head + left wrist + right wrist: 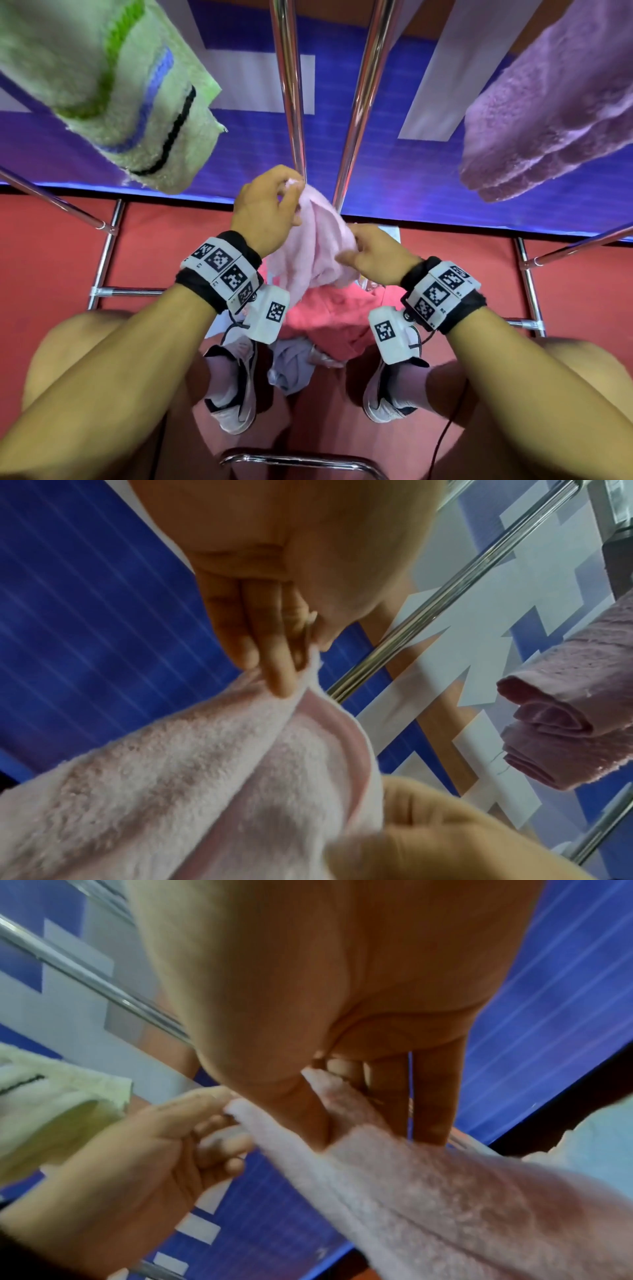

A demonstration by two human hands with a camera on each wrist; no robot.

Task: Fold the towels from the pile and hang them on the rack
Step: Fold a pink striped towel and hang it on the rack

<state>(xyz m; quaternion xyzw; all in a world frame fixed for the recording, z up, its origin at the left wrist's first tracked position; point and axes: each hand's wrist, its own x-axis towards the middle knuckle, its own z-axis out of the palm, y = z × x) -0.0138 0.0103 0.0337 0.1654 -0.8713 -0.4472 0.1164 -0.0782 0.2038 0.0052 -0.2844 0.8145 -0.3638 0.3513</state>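
Note:
A pale pink towel [317, 240] hangs between both hands above the pile. My left hand [274, 202] pinches its upper corner, thumb against fingers [274, 664]. My right hand [363, 246] pinches another edge of the same pink towel [428, 1191] lower and to the right. The pile [335, 318] lies on the floor between my feet, with a coral towel on top and a grey one [291, 363] nearer me. The chrome rack rails [291, 85] run away from me. A green striped towel [113, 85] hangs at left and a lilac towel [555, 113] at right.
The rack's chrome frame [106, 253] stands on a red floor, with lower crossbars [529, 294] on both sides. A blue and white banner [394, 154] lies behind it. My shoes [233, 383] flank the pile. A chrome chair bar [301, 460] sits at the near edge.

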